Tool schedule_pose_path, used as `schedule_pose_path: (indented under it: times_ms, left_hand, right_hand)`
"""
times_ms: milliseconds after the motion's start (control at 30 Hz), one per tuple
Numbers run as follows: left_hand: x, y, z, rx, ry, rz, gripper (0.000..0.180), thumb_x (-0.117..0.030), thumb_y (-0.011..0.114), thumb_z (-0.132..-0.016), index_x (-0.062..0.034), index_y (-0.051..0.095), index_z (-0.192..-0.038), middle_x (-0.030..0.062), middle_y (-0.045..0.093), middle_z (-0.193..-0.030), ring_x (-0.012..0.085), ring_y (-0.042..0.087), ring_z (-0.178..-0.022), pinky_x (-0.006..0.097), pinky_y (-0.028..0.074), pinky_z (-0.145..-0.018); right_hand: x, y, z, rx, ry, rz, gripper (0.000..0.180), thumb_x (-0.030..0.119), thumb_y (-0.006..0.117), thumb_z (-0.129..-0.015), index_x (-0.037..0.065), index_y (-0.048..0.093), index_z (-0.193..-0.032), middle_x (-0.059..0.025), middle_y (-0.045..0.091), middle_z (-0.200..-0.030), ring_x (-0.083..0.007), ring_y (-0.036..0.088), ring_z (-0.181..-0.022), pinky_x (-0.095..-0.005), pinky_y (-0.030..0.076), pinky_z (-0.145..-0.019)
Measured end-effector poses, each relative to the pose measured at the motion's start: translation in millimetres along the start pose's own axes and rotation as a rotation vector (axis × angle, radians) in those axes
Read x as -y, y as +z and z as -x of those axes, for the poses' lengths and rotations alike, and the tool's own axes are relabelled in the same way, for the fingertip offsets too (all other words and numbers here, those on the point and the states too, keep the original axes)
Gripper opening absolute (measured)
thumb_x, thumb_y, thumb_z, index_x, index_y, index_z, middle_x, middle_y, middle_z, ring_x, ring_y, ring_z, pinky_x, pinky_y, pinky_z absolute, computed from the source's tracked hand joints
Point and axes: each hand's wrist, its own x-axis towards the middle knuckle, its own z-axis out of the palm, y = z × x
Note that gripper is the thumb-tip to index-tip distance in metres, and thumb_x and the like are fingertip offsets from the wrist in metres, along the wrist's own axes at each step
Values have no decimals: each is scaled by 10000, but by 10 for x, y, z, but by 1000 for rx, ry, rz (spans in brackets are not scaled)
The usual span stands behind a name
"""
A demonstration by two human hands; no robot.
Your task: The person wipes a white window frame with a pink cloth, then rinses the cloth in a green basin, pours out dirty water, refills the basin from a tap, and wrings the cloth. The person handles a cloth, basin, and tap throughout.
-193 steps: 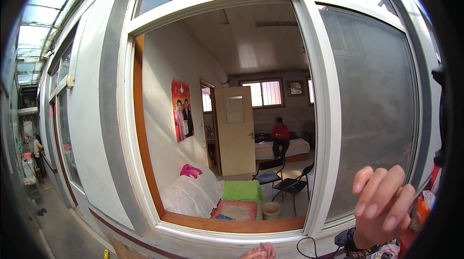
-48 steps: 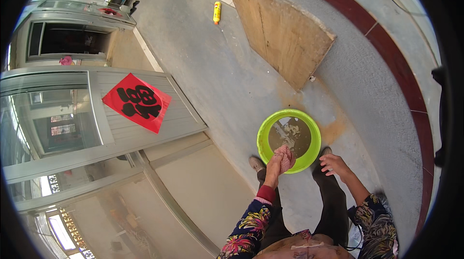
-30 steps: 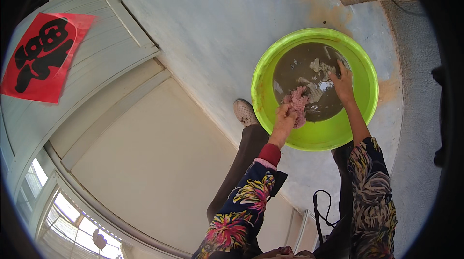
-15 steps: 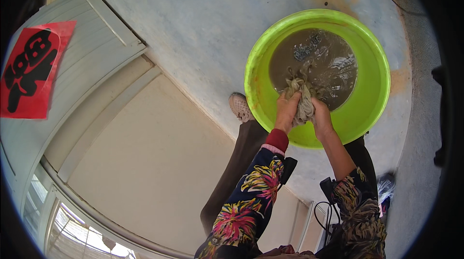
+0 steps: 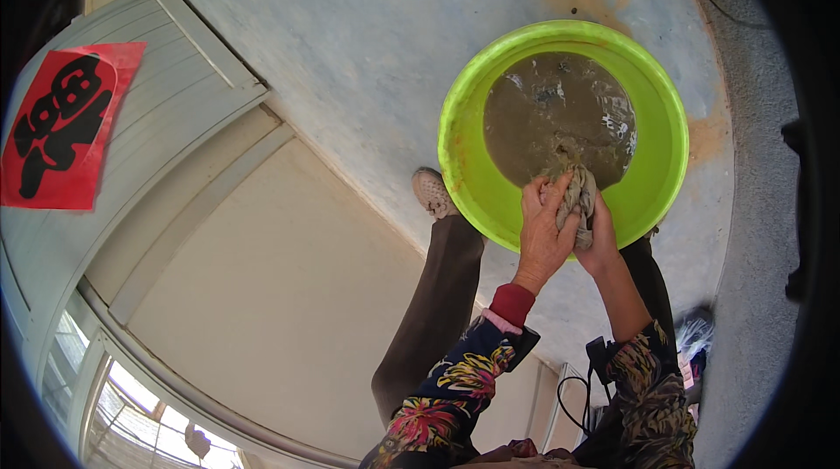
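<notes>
A wet, greyish-beige cloth (image 5: pixel 577 199) is bunched between my two hands at the near side of a bright green basin (image 5: pixel 656 193). My left hand (image 5: pixel 544 228) wraps over it from the left, fingers pressed into the folds. From the right, my right hand (image 5: pixel 602 237) grips it, its fingers partly hidden behind the cloth. Murky brown water (image 5: pixel 547 119) lies in the basin just beyond the hands. Near its far side a small dark patch (image 5: pixel 549 94) shows at the surface, too unclear to name.
The basin stands on a worn blue-grey floor (image 5: pixel 350 58), between my legs. My left shoe (image 5: pixel 432 192) is close to its left side. A pale door with a red paper sheet (image 5: pixel 70 123) stands at the left. Black cables (image 5: pixel 573 403) hang near my right sleeve.
The cloth has come nearer to me and is bunched tighter. My left hand has turned over it, and both hands have shifted right. The dark patch in the water shows less.
</notes>
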Motion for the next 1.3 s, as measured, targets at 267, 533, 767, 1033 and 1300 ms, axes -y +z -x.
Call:
schedule_pose_path:
  times_ms: [267,533,767,1033,1300]
  left_hand:
    - [-163,103,-64,-160,22,-92,359,-233,673,-854,-35,557,-1130,204,494,-1107,405,497,-1044,470,436,-869]
    - [16,42,-255,-287,29,-59,201,-217,624,-890,-38,567,-962,195,576,-940,416,587,-838,462,465,-690]
    - [155,80,-368,-251,-170,50,199,-211,547,-918,-18,560,-962,244,618,-801,432,601,-790,451,473,-696]
    - [555,51,-694,-254,-511,691,321,-267,505,-961,-14,589,-1140,120,643,-985,182,556,-854,356,474,-722]
    - [525,-831,-497,-419,-91,-45,328,-165,613,-941,17,525,-1200,164,509,-1072,288,533,-952,369,456,-845]
  right_hand:
    - [-175,39,-158,-194,-110,-11,346,374,448,-1020,84,596,-1139,-15,627,-1010,-134,600,-894,-290,508,-800]
    - [-201,262,-351,-199,-247,162,261,279,520,-965,59,654,-1006,-3,627,-896,-108,574,-780,-281,472,-688]
    - [-155,357,-436,-222,-394,404,291,245,547,-915,4,670,-807,-19,634,-783,-103,556,-698,-292,448,-635]
    - [134,673,-799,-254,-616,1498,303,237,625,-845,135,635,-1130,-121,634,-976,-268,646,-831,-354,506,-660]
    - [740,963,-1267,-151,-1087,2324,598,272,758,-760,174,536,-1307,-125,469,-1318,-324,605,-1041,-450,567,-735]
